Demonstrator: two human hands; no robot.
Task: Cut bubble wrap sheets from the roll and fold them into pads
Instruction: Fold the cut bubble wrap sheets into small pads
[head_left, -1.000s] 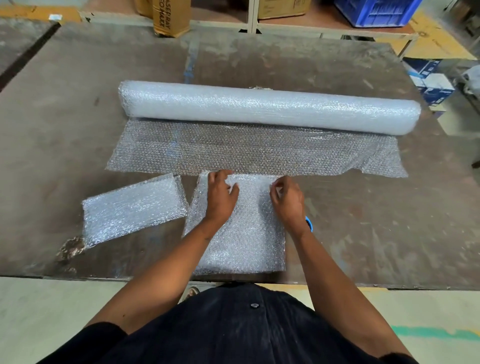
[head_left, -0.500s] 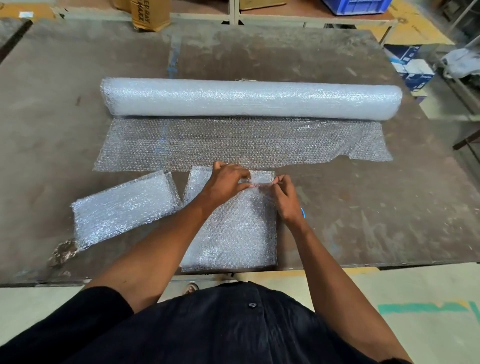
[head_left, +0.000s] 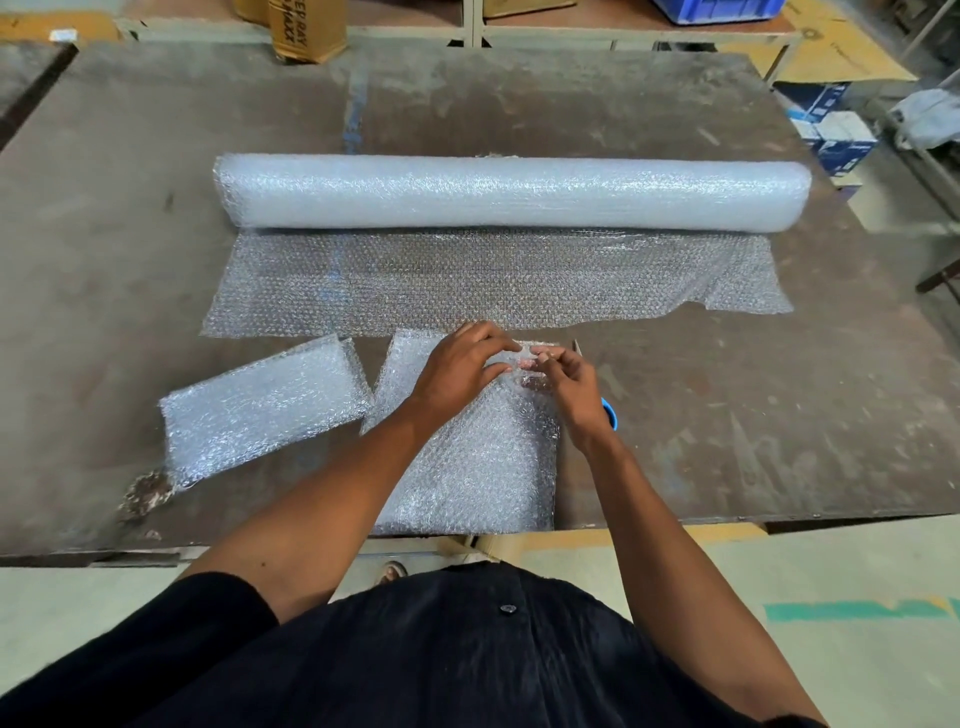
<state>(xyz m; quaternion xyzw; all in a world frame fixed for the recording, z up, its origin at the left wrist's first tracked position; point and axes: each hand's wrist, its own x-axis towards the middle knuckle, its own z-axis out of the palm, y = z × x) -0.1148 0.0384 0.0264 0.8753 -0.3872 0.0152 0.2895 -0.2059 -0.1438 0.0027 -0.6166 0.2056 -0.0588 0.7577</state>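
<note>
Near the bench's (head_left: 675, 415) front-left corner lies 1 finished, folded clear bubble-wrap pad (head_left: 260, 410). Just right of it, at the front edge's middle, a half-folded clear bubble-wrap sheet (head_left: 467, 467) runs its long axis front to back. The left hand (head_left: 457, 364) and right hand (head_left: 571, 384) meet at its far end, fingers curled, both pinching that edge. The next fold likely comes toward the body. The long clear bubble-wrap roll (head_left: 509, 192) lies crosswise beyond, its loose tail spread toward the sheet.

Roll (head_left: 511, 193) far back on the surface (head_left: 727, 415), loose sheet (head_left: 493, 280) in front. Nearer: folded pad (head_left: 260, 408) left, second pad (head_left: 467, 467) centre, possibly tape (head_left: 611, 414) just right.
</note>
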